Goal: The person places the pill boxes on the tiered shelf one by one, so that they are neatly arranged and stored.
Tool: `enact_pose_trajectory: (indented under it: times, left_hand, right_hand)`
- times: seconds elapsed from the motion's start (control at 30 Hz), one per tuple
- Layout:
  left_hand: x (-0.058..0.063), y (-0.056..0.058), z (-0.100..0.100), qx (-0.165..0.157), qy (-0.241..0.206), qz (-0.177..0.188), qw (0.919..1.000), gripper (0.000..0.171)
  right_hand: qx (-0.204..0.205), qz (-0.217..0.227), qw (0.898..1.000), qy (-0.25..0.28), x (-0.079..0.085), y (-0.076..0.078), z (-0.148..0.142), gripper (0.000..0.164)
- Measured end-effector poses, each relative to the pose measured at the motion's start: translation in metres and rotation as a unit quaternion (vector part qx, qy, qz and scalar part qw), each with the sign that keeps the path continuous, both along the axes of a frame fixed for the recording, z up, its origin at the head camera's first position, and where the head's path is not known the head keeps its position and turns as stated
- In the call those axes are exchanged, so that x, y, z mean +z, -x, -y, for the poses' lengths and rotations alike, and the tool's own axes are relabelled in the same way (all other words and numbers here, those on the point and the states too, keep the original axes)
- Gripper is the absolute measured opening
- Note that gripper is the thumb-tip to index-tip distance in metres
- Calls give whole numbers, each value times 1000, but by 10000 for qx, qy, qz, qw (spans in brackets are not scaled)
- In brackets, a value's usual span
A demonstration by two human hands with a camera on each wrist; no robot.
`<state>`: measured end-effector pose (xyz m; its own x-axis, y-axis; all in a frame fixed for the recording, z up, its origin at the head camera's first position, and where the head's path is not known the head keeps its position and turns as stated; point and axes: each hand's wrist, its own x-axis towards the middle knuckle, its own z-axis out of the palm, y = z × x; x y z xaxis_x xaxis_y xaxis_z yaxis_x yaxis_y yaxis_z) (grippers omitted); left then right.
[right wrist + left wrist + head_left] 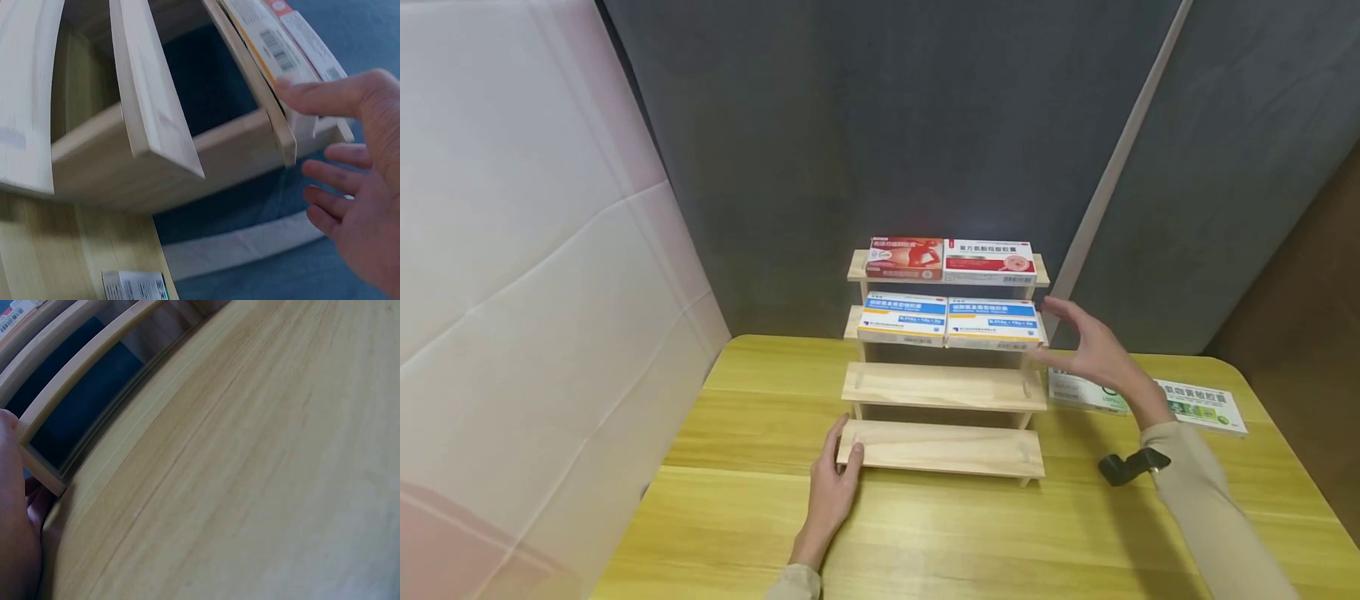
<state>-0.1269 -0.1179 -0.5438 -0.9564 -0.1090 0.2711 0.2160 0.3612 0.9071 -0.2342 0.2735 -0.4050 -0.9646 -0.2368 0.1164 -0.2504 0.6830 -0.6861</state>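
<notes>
A wooden four-step display rack [943, 386] stands on the table. My left hand [832, 492] grips the left end of its lowest step, thumb on top. On the second step from the top, two blue-and-white medicine boxes, a left one [902, 319] and a right one [992, 322], lie side by side. My right hand [1097, 354] is at the right one's outer end, thumb and fingers spread apart. In the right wrist view its thumb tip appears to touch the box [269, 47], while the other fingers are free. The top step carries a red medicine box [905, 258] and a white-and-red one [988, 262].
To the right of the rack, two white-and-green medicine boxes lie on the table [730, 433]: one [1084, 393] partly behind the right hand, the other [1202, 407] farther right. A dark grey curtain [887, 125] hangs behind, and a white panel [535, 250] stands at the left.
</notes>
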Motion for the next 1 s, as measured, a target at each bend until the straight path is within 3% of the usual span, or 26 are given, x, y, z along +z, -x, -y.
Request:
enact_pose_trajectory:
  times: [0.17, 0.43, 0.53, 0.73, 1.0]
  left_hand:
    - [-2, 1, 0, 24, 31, 25, 10000, 51]
    - [-34, 12, 5, 45, -10, 24, 10000, 52]
    - [-40, 14, 8, -6, -13, 0, 10000, 52]
    - [-42, 14, 10, -110, -73, -44, 9999, 52]
    - [-36, 13, 5, 29, -11, -20, 10000, 52]
  right_hand:
    - [22, 62, 9999, -160, -2, -1, -13, 95]
    - [-179, 501, 9981, -308, -12, 0, -30, 96]
    - [-227, 591, 9975, -307, -18, 2, -36, 95]
    - [-316, 810, 9956, -350, -31, 5, -50, 93]
    - [-610, 1195, 9908, -151, -56, 6, -68, 97]
